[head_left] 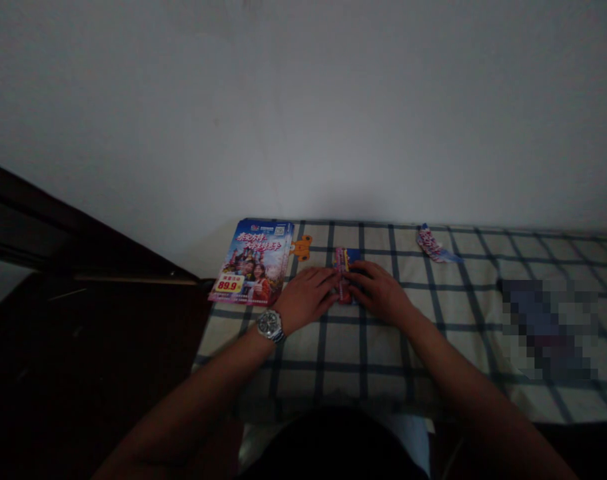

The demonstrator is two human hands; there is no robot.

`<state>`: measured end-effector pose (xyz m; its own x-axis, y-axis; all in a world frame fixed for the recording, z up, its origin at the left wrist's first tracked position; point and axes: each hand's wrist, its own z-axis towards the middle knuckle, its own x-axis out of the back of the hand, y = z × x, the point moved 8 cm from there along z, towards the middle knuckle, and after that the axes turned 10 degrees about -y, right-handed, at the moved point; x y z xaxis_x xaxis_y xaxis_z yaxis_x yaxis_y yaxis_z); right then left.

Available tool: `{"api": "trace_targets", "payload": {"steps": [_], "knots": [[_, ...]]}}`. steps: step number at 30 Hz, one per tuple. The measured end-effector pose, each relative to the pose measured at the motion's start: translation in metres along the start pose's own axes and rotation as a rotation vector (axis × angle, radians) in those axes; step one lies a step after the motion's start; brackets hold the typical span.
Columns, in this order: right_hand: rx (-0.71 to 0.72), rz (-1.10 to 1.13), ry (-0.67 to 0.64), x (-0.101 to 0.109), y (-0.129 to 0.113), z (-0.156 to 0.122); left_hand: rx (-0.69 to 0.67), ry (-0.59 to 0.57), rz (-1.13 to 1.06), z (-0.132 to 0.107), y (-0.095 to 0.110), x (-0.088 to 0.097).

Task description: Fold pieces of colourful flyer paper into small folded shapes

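Observation:
A folded flyer (342,283) in pink, blue and yellow lies on the checked cloth between my hands. From the left, my left hand (308,297), with a metal watch (270,325) at the wrist, keeps its fingertips on the flyer's near-left edge. My right hand (380,290) has curved fingers with small gaps between them, gripping the right side of the same flyer. Both thumbs are partly hidden. A stack of printed flyers (256,260), with a castle picture and a yellow price patch, lies left of my left hand.
The checked cloth (303,367) covers the surface up to the pale wall (303,120). A bear-shaped print or cutout (302,248) shows beside the stack. Farther right lie a crumpled or folded printed paper (430,243) and a blurred dark object (543,327). Dark floor (83,380) is at left.

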<state>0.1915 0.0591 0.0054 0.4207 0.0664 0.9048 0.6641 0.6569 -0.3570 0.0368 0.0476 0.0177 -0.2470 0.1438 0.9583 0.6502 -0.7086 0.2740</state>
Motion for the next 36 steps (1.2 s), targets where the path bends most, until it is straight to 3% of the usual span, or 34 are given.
{"api": "trace_targets", "payload": {"steps": [20,36], "knots": [[-0.01,-0.012,-0.016,0.0018,-0.0047,0.001,-0.001,0.023,0.006,-0.0009,-0.0025,0.0057],[0.0,0.027,-0.005,0.0024,0.0004,-0.0007,0.035,0.001,0.158,0.0018,0.0056,0.0044]]}}
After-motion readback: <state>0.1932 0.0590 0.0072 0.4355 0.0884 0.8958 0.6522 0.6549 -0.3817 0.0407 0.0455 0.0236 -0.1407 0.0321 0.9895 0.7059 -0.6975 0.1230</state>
